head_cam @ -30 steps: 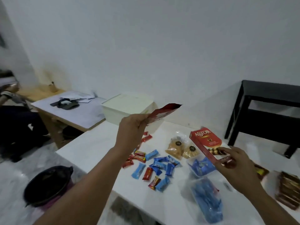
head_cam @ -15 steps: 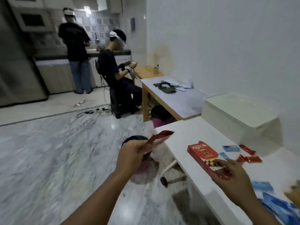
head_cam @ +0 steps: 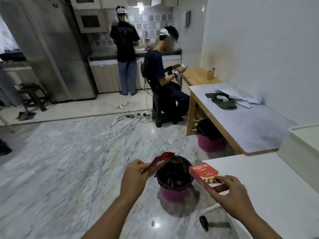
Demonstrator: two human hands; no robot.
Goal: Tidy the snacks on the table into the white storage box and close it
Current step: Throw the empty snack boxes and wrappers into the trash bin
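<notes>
- The left hand pinched a flat red wrapper between thumb and fingers, and the wrapper stood out above the black-lined waste bin on the floor.
- The wrapper looked thin, light and soft; it seemed to be empty, so I judged it would bend easily and needed only a light pinch at one edge, as it was held.
- The right hand gripped the red Astor box at its near end, the fingers curled over the top face and the thumb under the side; the box stood out to the left from the hand, over the edge of the white table.
- The box was cardboard, stiff enough but light; I judged that a hard squeeze could crush what is inside, probably fragile wafer sticks. The best hold was across the narrow sides, near the middle, so it does not tip.
- The near end of the box looked open or torn, though this was not sure; if so, it should stay level.
- The white storage box stood at the far right on the table, well apart from both hands, and only a part of it was in view.
- I could not tell whether its lid was fully closed.
</notes>
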